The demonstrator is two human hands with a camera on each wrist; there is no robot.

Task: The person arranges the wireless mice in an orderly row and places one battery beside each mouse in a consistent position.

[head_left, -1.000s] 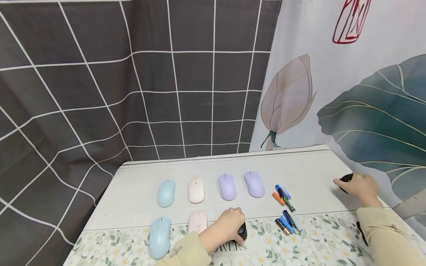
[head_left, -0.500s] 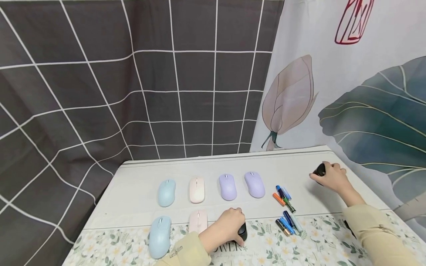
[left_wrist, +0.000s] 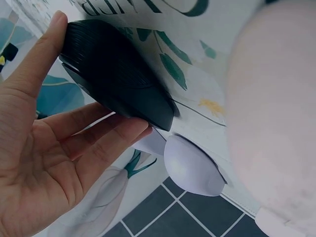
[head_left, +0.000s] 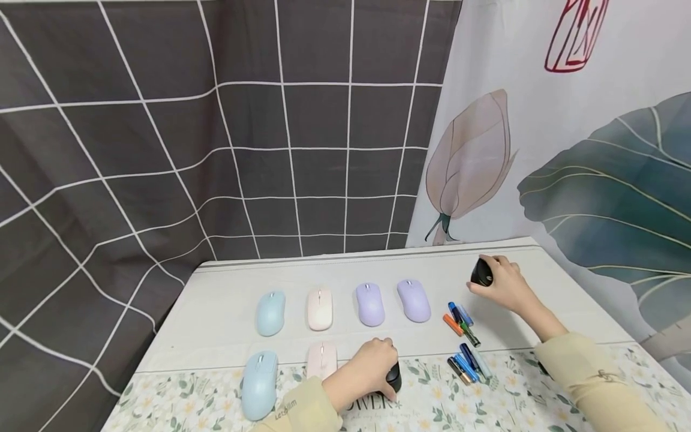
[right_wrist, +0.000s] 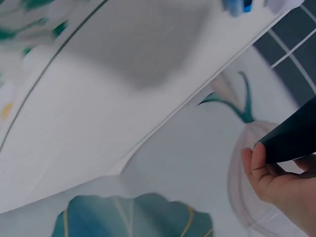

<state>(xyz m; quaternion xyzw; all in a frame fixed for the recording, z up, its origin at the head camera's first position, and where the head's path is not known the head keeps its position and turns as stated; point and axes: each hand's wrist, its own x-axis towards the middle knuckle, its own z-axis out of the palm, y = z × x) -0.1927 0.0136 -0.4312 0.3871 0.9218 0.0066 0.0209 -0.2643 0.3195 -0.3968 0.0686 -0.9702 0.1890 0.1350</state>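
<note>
My left hand grips a black computer mouse on the floral part of the table cover. In the left wrist view this mouse has ridged sides, with the thumb at one end and fingertips along the other side. My right hand holds a second black mouse, raised over the far right of the table. In the right wrist view only part of that mouse shows, fingertips at its edge. Two purple mice lie to the left of the right hand.
Two light blue mice and two pink mice stand in rows on the left. Two clusters of short battery-like cylinders lie between my hands. A small black object is partly hidden by the right sleeve. Curtains hang behind the table.
My right hand has carried its black mouse leftward and up from the table's right edge, to above the upper cluster of cylinders. The left hand and its mouse have stayed in place.
</note>
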